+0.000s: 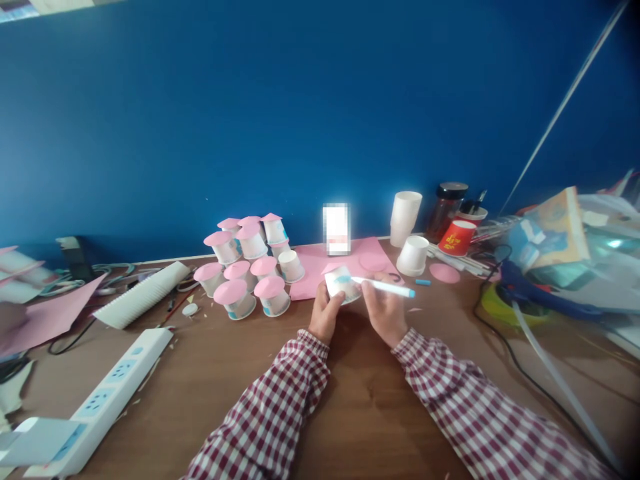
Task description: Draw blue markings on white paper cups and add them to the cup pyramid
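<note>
My left hand (327, 312) is closed round a white paper cup (340, 283) that carries blue marking on its side. In my right hand (385, 310) is a marker pen (393, 287) with a white barrel and a light blue end, its tip at the cup's side. Whether the tip touches the cup I cannot tell. Behind the cup lies a pink paper sheet (307, 275). The small blue pen cap (423, 282) rests on the table, right of my right hand. Left of my hands stand several paper cups with pink cone tops (271, 288) and one bare white cup (291, 267).
A stack of white cups (405, 217), an upturned white cup (413, 255) and a red cup (457, 238) stand at the right. A pink paper disc (445, 273) lies nearby. At the left are a power strip (107, 393) and a ribbed white cup stack (143, 295).
</note>
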Motion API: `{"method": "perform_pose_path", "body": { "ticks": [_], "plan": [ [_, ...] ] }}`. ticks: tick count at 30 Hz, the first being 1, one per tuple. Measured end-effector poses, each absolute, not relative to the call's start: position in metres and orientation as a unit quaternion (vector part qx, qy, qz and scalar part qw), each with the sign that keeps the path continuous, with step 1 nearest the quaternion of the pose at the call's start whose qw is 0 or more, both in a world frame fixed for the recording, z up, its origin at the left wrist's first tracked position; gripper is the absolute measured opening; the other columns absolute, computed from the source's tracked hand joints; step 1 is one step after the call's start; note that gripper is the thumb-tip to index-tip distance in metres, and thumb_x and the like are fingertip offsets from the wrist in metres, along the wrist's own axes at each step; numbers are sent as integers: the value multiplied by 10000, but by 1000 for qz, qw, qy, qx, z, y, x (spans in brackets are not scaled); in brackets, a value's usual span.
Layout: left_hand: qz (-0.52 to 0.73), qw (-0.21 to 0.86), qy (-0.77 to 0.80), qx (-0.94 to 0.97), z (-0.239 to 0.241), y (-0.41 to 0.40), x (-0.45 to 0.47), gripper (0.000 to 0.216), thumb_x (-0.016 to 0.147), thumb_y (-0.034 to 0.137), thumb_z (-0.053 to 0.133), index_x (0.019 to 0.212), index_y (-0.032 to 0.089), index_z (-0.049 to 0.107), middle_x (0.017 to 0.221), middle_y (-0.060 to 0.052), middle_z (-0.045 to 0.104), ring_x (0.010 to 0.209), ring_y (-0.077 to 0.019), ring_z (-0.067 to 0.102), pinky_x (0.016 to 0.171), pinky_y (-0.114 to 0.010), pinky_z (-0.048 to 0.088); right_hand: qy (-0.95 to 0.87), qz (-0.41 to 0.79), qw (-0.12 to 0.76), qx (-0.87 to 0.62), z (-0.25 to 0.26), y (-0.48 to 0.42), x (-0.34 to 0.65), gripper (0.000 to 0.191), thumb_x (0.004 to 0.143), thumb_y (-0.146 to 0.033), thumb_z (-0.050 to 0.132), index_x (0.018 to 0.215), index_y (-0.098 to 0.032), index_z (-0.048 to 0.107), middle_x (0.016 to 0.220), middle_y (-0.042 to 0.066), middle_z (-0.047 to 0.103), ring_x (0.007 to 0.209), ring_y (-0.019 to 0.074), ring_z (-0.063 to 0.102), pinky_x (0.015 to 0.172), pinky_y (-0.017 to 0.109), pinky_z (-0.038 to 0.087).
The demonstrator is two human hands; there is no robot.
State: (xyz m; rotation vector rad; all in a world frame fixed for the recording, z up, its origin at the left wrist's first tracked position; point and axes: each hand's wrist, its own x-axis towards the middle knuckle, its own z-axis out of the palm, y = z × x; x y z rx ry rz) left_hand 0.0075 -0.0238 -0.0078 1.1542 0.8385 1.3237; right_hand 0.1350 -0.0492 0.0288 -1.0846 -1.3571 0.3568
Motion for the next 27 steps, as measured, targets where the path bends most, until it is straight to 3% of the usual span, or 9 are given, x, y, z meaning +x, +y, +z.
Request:
{"method": "perform_pose_path", "body": {
  "ticks": [11,19,27],
  "plan": [
    [559,613,344,440,-1,-27,9,408,781,328,513,1167,198,492,1066,-77,611,976,-246,587,772,-384,504,-596,176,624,-474,23,-48,137,142,863,-332,505,876,-196,541,771,47,659,715,184,648,634,297,539],
    [565,544,377,492,-6,-24,8,400,771,341,546,1130,167,531,1081,-80,609,1026,-236,554,888,-389,451,-593,182,629,-468,24,-49,135,136,859,-325,518,885,-194,546,765,37,657,707,177,655,632,287,538],
    [570,547,379,482,-6,-25,8,382,776,337,551,1122,176,526,1052,-70,610,1000,-225,560,883,-388,449,-595,178,624,-475,24,-48,135,162,865,-351,502,871,-195,548,770,42,668,709,182,654,625,293,538]
  ]
}}
